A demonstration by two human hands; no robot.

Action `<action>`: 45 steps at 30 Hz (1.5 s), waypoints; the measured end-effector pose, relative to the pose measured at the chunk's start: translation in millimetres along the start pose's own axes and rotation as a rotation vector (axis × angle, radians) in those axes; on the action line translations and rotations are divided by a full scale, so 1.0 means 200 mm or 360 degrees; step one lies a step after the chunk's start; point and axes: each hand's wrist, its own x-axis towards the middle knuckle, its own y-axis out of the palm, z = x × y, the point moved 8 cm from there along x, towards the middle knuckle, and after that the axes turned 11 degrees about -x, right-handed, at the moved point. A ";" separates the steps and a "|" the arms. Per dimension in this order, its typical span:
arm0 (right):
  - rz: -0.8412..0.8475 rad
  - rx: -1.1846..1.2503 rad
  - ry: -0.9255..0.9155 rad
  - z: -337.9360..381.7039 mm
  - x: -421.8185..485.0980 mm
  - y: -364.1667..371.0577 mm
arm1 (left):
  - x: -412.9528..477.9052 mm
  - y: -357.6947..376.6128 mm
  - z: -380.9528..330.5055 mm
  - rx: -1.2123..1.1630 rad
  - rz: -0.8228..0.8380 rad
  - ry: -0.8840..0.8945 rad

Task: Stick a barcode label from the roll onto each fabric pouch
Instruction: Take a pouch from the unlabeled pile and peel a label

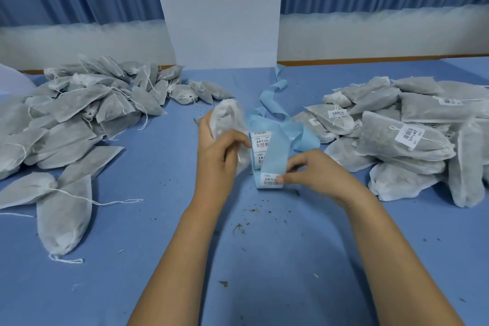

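Barcode label, a small white rectangle printed with black bars and a line of characters too small to read, sits at the near fold of the label strip. The right hand pinches the label's right edge between thumb and fingertip. The strip is smooth pale-blue backing paper, looped, with more white labels on its left part. Its bare tail curls away to the far side.

The left hand, just left of the strip, is curled round a fabric pouch, a soft white non-woven bag held upright.

The left heap of grey-white drawstring pouches, dark filling showing through, lies on the blue cloth worktop. Pouches in the right heap bear white barcode labels. Dry greenish crumbs dot the worktop between the forearms.
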 end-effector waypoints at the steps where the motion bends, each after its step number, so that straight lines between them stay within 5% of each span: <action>1: -0.0068 0.0065 -0.0057 0.02 0.01 0.00 | -0.01 0.04 -0.01 -0.0004 0.0109 0.0035; 10: -0.0278 0.0808 -0.0090 0.03 0.05 0.02 | -0.06 0.19 0.07 -0.0043 0.0619 0.0051; 14: -0.0253 0.1197 -0.0038 0.01 0.06 0.05 | -0.06 0.18 0.09 0.0021 0.0561 0.0018; 25: -0.0497 0.1190 -0.0001 0.00 0.05 0.03 | -0.06 0.15 0.11 0.0194 0.0414 -0.0073; 32: -0.0404 0.1340 -0.0022 0.01 0.05 0.06 | -0.07 0.14 0.12 0.0211 0.0422 -0.0147; 42: -0.0610 0.0920 -0.0164 0.06 0.03 0.01 | -0.07 0.15 0.11 0.0404 0.0523 -0.0093; 45: -0.0590 0.0885 -0.0160 0.06 0.04 0.02 | -0.06 0.12 0.11 0.0407 0.0331 -0.0154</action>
